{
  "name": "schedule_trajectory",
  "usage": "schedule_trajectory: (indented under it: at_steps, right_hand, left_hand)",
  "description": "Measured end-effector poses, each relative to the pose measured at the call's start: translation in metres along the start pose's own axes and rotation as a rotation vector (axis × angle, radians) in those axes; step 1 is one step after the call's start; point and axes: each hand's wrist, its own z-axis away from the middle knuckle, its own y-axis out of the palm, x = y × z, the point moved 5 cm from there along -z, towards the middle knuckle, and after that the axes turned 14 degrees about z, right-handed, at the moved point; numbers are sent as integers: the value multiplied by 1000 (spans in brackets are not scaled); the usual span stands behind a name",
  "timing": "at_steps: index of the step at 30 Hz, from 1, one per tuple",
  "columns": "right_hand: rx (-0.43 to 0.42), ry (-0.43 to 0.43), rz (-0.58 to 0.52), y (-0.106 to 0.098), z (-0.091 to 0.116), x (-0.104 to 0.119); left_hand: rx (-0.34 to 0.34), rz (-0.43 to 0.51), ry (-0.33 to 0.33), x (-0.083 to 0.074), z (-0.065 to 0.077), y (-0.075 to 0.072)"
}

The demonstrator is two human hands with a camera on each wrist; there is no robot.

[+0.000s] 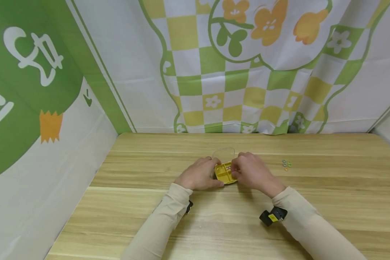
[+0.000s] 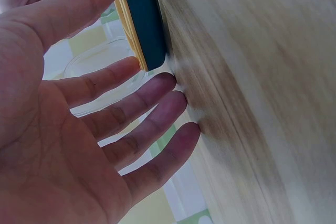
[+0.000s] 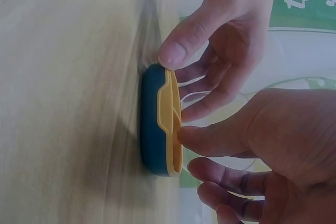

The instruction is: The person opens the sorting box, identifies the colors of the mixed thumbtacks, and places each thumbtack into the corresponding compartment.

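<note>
Apart, left fingers (image 2: 100, 81) astride yellow box (image 1: 225, 177), right fingers (image 3: 212, 139) at its rim.

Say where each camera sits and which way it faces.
Head: worn on the head, facing forward and down at the table and box; sleeves, left hand, right hand show.
Left wrist: worn there, looking past the left hand at the box; right hand partly shows.
Right wrist: worn there, looking side-on at the box; both hands show.
Wrist views share the box's teal base.

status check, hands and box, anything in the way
Left hand holding open box. Right hand at box's right side, any hold hidden. Lid raised on far side, no obstruction seen. Small pieces lie farther right.
</note>
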Motion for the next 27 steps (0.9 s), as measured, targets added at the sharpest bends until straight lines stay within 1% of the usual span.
schedule_trajectory:
  at_steps: [7,15,27]
  right_hand:
    - [-8,-11,0,3,-2,2]
    - [-18,-12,8,6,-3,4]
    - [-41,-17,0,8,-1,6]
  left_hand:
    - [-3,-2,13,0,-1,0]
    - [-1,13,10,-1,0,-1]
    - [-4,7,17,-2,0,-2]
